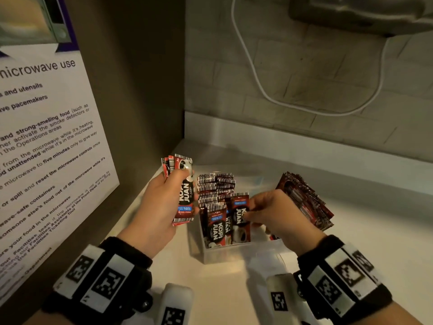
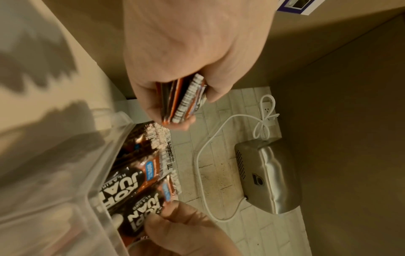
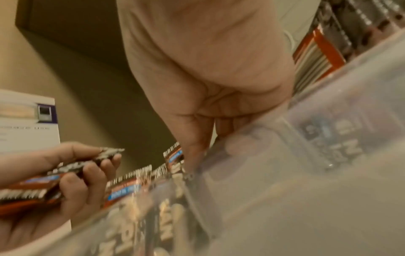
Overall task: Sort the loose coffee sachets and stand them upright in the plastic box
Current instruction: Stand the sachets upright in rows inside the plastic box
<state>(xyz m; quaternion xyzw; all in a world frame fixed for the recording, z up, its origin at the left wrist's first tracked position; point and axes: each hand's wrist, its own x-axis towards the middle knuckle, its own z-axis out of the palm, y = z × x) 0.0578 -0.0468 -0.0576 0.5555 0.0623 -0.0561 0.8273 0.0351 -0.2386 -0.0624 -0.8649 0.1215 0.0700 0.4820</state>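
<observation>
A clear plastic box (image 1: 234,253) stands on the counter with several red-and-black Kopi Juan sachets (image 1: 216,198) upright in its left part. My left hand (image 1: 161,202) grips a small stack of sachets (image 1: 184,195) just left of the box; the same stack (image 2: 184,102) shows end-on in the left wrist view. My right hand (image 1: 264,213) pinches one upright sachet (image 1: 240,219) at the front of the row inside the box; my right hand's fingertips (image 2: 175,214) meet on it. A loose pile of sachets (image 1: 307,200) lies right of the box.
The brown side wall with a microwave notice (image 1: 42,137) closes in the left. A tiled back wall carries a white cable (image 1: 257,83) and a metal appliance (image 2: 265,175). Pale counter (image 1: 351,254) stretches to the right and front.
</observation>
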